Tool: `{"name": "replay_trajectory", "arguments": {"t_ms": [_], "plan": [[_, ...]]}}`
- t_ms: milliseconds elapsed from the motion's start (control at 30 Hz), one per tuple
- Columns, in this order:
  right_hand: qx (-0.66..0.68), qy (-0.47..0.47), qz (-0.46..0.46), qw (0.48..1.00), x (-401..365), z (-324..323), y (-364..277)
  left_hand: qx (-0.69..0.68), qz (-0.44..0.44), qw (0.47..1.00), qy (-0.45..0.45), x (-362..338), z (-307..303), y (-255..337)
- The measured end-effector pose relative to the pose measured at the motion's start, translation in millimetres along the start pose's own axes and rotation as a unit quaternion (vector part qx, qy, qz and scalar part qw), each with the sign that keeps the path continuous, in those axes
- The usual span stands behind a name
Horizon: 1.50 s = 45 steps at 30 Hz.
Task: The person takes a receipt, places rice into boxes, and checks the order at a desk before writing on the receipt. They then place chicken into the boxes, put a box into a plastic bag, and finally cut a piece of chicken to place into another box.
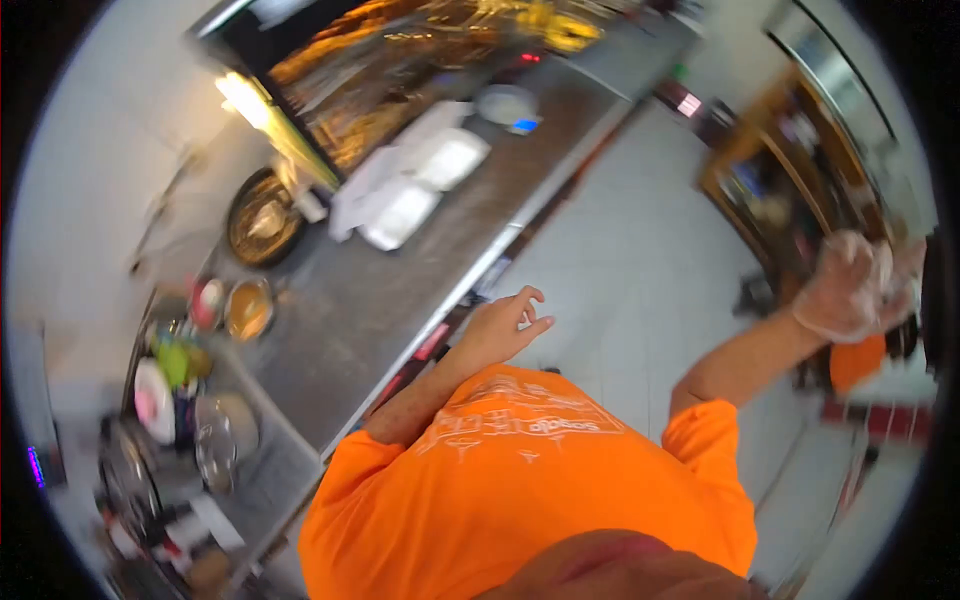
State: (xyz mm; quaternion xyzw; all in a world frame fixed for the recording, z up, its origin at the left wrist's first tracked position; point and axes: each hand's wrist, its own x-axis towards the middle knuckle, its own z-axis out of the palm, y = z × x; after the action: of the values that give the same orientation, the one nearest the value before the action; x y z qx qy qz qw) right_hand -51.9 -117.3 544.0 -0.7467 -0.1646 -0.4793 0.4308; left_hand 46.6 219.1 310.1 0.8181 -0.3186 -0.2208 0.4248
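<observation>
My left hand [508, 326] is bare and hangs in front of the orange shirt [560, 470], beside the counter's front edge. Its fingers are loosely curled, the thumb stands apart from them, and nothing is held. Out at the far right, my right hand [845, 285] wears a clear plastic glove. It is blurred, and I cannot tell whether its fingers grip anything. Just below the glove shows an orange patch [858, 362], and a skin-coloured shape overlaps its far side in this view.
Along the metal counter [330, 340] lie an open white foam box [405, 215], a dark round pan [262, 218] and a bowl of orange-brown food [249, 309]. A lit glass display case [350, 85] stands behind. A wooden cabinet [770, 150] borders the tiled floor [640, 230].
</observation>
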Motion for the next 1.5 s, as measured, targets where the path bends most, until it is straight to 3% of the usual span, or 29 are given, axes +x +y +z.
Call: {"name": "replay_trajectory", "arguments": {"t_ms": [33, 67, 133, 167, 200, 267, 300, 367, 400, 467, 533, 600, 733, 867, 900, 933, 1000, 1033, 1067, 1100, 1167, 1233, 1267, 1300, 1367, 1400, 1433, 1467, 1500], "plan": [[0.278, -0.045, -0.004, 0.959, 13, 21, 9, -0.063, -0.047, 0.997, 0.026, -5, -13, -27], [0.475, -0.090, 0.012, 0.875, 27, 43, 19, -0.127, -0.081, 0.988, 0.044, -12, -30, -45], [0.381, -0.020, 0.195, 0.903, 10, 109, 43, -0.123, -0.080, 0.973, 0.179, -35, -81, -80], [0.228, 0.083, 0.330, 0.912, 1, 160, 42, -0.147, -0.056, 0.957, 0.244, -41, -106, -105], [0.130, 0.007, 0.417, 0.900, -20, 185, 64, -0.106, -0.090, 0.952, 0.273, -50, -148, -102], [-0.002, -0.242, 0.451, 0.859, -86, 245, 96, 0.007, -0.109, 0.916, 0.386, -52, -223, -148], [0.045, -0.318, 0.453, 0.831, -105, 270, 89, 0.073, -0.134, 0.899, 0.411, -45, -260, -173], [-0.010, -0.491, 0.566, 0.662, -147, 306, 103, 0.175, -0.172, 0.843, 0.479, -26, -335, -182], [-0.007, -0.491, 0.567, 0.661, -146, 312, 98, 0.171, -0.158, 0.851, 0.471, 3, -383, -256], [0.019, -0.433, 0.549, 0.715, -135, 315, 82, 0.131, -0.293, 0.856, 0.405, 20, -439, -202], [-0.021, -0.428, 0.548, 0.718, -124, 302, 90, 0.061, -0.337, 0.843, 0.415, 60, -474, -225], [-0.155, -0.379, 0.479, 0.777, -121, 290, 104, 0.020, -0.320, 0.862, 0.394, 110, -501, -288], [-0.169, -0.363, 0.499, 0.768, -115, 292, 93, -0.104, -0.278, 0.863, 0.408, 159, -510, -328], [-0.131, -0.405, 0.525, 0.737, -146, 305, 90, -0.172, -0.259, 0.828, 0.468, 150, -498, -318], [-0.136, -0.445, 0.544, 0.698, -148, 310, 90, -0.249, -0.165, 0.831, 0.469, 140, -495, -322], [-0.141, -0.486, 0.564, 0.653, -153, 312, 89, -0.244, -0.166, 0.831, 0.472, 133, -501, -323], [-0.116, -0.480, 0.587, 0.641, -155, 321, 86, -0.220, -0.155, 0.849, 0.455, 100, -516, -296], [-0.150, -0.497, 0.575, 0.632, -150, 330, 79, -0.256, -0.075, 0.813, 0.518, 82, -509, -256], [-0.183, -0.515, 0.561, 0.622, -147, 338, 75, -0.248, -0.102, 0.810, 0.522, 69, -527, -241], [-0.180, -0.521, 0.557, 0.621, -157, 346, 86, -0.241, -0.128, 0.805, 0.527, 54, -545, -222], [-0.123, -0.563, 0.329, 0.748, -184, 365, 116, -0.231, -0.133, 0.854, 0.448, 6, -566, -166], [-0.043, -0.560, 0.430, 0.707, -152, 409, 89, -0.175, -0.105, 0.925, 0.319, -39, -591, -137], [-0.010, -0.554, 0.425, 0.715, -147, 432, 86, -0.172, -0.098, 0.946, 0.257, -58, -598, -124], [0.023, -0.547, 0.421, 0.723, -143, 454, 85, -0.170, -0.106, 0.945, 0.260, -75, -603, -119], [-0.004, -0.551, 0.293, 0.781, -142, 511, 104, 0.206, -0.120, 0.946, 0.218, -101, -609, -111], [-0.012, -0.535, 0.292, 0.793, -145, 539, 110, 0.210, -0.124, 0.945, 0.218, -108, -598, -105], [-0.003, -0.497, 0.189, 0.847, -154, 568, 121, 0.400, -0.176, 0.864, 0.249, -110, -577, -99], [0.002, -0.497, 0.189, 0.847, -152, 588, 116, 0.572, -0.219, 0.744, 0.268, -112, -567, -101], [0.084, -0.475, 0.281, 0.829, -150, 607, 107, 0.567, -0.133, 0.766, 0.273, -121, -575, -132]]}}
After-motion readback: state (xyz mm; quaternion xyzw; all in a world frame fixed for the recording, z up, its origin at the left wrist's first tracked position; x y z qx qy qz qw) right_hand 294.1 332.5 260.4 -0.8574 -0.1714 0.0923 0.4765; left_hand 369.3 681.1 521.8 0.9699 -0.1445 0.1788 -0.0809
